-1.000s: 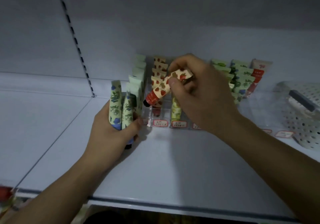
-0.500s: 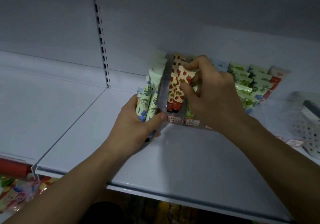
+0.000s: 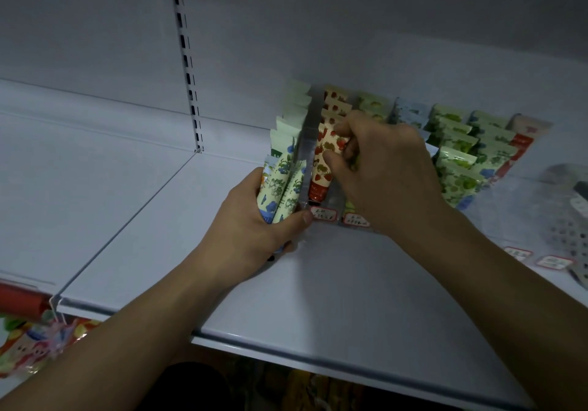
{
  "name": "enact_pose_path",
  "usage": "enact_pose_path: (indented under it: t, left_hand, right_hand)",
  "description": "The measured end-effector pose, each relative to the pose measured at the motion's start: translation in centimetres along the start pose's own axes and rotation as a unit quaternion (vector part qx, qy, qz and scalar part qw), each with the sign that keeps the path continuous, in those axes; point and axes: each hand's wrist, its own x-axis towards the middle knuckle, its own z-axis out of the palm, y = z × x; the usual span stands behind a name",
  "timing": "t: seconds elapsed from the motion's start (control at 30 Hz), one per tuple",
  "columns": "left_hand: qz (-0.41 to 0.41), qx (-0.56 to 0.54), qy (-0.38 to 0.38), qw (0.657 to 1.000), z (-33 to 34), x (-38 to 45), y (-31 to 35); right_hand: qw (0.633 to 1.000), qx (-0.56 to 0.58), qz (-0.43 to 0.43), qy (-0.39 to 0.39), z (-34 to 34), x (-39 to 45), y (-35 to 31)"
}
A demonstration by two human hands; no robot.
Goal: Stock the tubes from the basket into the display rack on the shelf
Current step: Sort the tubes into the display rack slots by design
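Observation:
My right hand (image 3: pixel 385 172) pinches a strawberry-print tube (image 3: pixel 323 164), which stands cap down at the front of the second lane of the clear display rack (image 3: pixel 307 143). My left hand (image 3: pixel 254 226) grips a small bunch of blueberry-print tubes (image 3: pixel 280 188) upright against the rack's left side, its thumb near the rack's front corner. More tubes fill the rack's lanes behind and to the right, among them green-print tubes (image 3: pixel 458 159). The white perforated basket (image 3: pixel 572 235) sits at the far right edge, mostly cut off.
The white shelf (image 3: pixel 318 299) runs left to a slotted upright (image 3: pixel 187 60), with bare shelf beyond. Price labels (image 3: pixel 323 213) line the rack's front. Colourful packets (image 3: pixel 31 344) hang below the shelf at the lower left.
My right hand has lowered the strawberry tube from a tilted hold above the rack down into the second lane. The left hand keeps its bunch beside the rack. The view has shifted left.

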Motion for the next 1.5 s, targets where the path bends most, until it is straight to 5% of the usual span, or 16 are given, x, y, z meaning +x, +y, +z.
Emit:
enact_pose_path:
  t: [0.33, 0.5, 0.63, 0.73, 0.9, 1.1, 1.23, 1.4, 1.5]
  left_hand:
    - [0.011, -0.008, -0.021, 1.0, 0.0, -0.2, 0.1]
    - [0.02, -0.025, -0.02, 0.999, 0.2, -0.3, 0.3]
    - [0.029, -0.025, -0.019, 0.999, 0.2, -0.5, 0.5]
    - [0.039, -0.017, -0.036, 0.998, 0.1, -0.6, 0.6]
    - [0.063, -0.018, -0.082, 0.994, 0.2, -1.0, 1.1]
    - [0.026, -0.084, -0.071, 0.994, 0.1, -1.4, 0.5]
    - [0.05, -0.097, -0.077, 0.991, 1.3, -1.1, 1.6]
    - [0.13, -0.047, -0.069, 0.988, 5.4, 0.1, 5.0]
    - [0.139, -0.056, -0.086, 0.985, 8.9, 1.0, 6.3]
  right_hand:
    - [0.993, -0.045, -0.016, -0.109, -0.4, -1.0, -1.3]
    - [0.994, -0.042, -0.004, -0.104, -0.3, -1.4, -1.5]
    - [0.993, 0.069, 0.024, -0.093, -0.5, -3.7, -1.2]
    - [0.963, 0.249, 0.089, -0.058, -0.8, -4.0, -1.7]
    - [0.885, 0.403, 0.159, -0.172, -0.6, -3.5, -2.3]
    - [0.814, 0.54, 0.183, -0.107, -2.4, -2.6, -0.7]
    - [0.796, 0.579, 0.137, -0.113, -4.4, -2.3, 0.6]
    - [0.831, 0.546, 0.102, -0.035, -6.6, -2.5, 4.2]
    - [0.79, 0.598, 0.137, -0.011, -8.2, -3.1, 7.2]
